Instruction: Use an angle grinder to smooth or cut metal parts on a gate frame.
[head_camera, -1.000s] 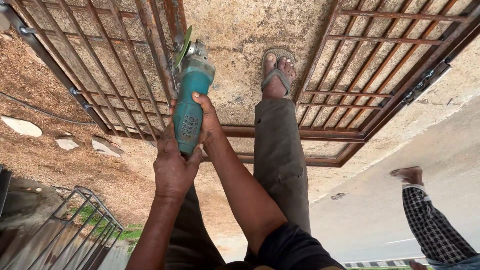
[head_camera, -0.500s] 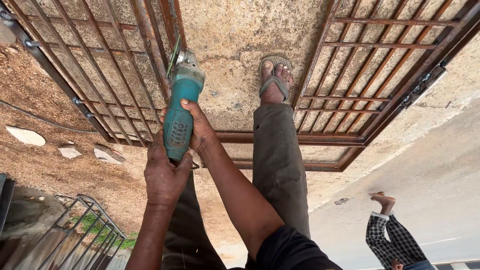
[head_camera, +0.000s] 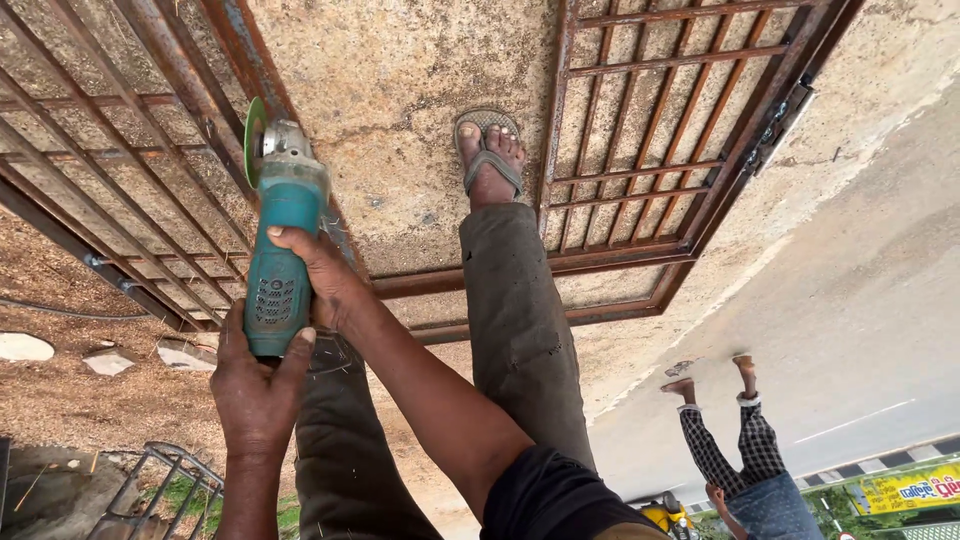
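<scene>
head view: both hands grip teal grinder over rusty gate, foot beside.

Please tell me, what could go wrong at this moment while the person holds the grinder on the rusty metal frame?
1. Both hands are bare: the left hand and right hand grip the teal angle grinder close to its green disc, so a kickback could cut them.
2. The foot wears only an open sandal beside the rusty gate frame; sparks could burn it.
3. A passer-by walks nearby and could be hit by debris.
</scene>
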